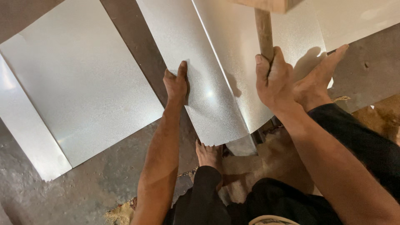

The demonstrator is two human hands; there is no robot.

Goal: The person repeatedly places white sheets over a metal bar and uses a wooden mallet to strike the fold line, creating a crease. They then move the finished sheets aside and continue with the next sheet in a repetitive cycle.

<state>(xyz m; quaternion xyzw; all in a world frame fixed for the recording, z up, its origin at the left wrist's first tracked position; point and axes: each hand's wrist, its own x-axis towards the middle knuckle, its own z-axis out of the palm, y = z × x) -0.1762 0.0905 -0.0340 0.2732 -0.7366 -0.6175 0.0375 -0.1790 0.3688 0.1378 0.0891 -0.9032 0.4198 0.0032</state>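
metal sheet (216,100), L hand (176,85) pressing, R hand (273,79) gripping mallet (264,31)

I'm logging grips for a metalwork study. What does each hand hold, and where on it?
The right hand grips a wooden mallet low on its handle. The left hand presses on the bent metal sheet at its left edge.
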